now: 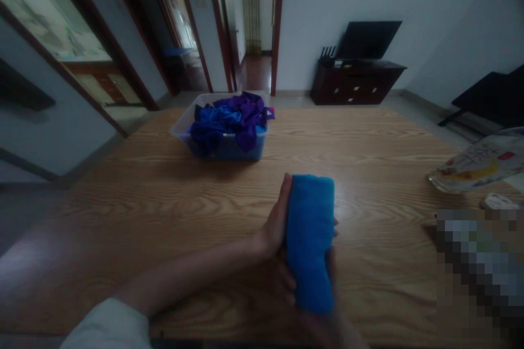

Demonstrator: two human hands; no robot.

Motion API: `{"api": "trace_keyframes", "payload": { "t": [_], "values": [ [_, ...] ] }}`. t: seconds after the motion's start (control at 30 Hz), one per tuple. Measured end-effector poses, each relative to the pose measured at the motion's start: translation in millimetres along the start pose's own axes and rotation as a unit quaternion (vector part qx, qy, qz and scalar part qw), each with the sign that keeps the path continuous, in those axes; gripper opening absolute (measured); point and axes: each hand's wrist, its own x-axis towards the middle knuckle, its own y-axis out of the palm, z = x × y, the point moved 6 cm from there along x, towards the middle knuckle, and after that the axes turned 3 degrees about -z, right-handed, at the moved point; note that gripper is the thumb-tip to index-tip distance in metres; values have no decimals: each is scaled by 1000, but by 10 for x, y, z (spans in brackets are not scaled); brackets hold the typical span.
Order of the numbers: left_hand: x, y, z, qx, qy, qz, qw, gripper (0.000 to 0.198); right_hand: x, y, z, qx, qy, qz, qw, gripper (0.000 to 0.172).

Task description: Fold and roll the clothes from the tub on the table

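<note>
Head view: the folded blue cloth (311, 223) is held over the table (360, 147), long axis pointing away from the person — left hand (274, 229), nearer the tub (183, 122), grasping its far half, right hand (316, 320) wrapped round its near end.

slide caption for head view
Left hand and right hand hold a blue cloth bundle over a wood-grain table, a clear plastic bin of purple and blue fabrics beyond.

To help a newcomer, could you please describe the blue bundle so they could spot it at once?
Look over the wooden table, nearer the camera than the clear plastic bin. There the left hand and right hand hold the blue bundle: smooth, compact and oblong, unlike the crumpled fabrics heaped in the bin.
</note>
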Motion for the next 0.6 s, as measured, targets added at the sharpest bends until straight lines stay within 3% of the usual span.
{"api": "trace_keyframes", "payload": {
  "t": [0.1, 0.2, 0.4, 0.6],
  "values": [
    [9, 10, -25, 5, 4, 11, 1000, 105, 6, 42, 28, 16, -4, 17, 1000, 88],
    [2, 2, -105, 23, 32, -14, 999, 106, 41, 114, 76, 63, -5, 46, 997, 80],
    [-21, 17, -267, 45, 70, -37, 996, 102, 115, 358, 136, 181, -6, 173, 968, 76],
    [15, 6, -360, 53, 60, -23, 997, 102, 188, 449, 140, 208, -13, 148, 967, 75]
  ]
}}
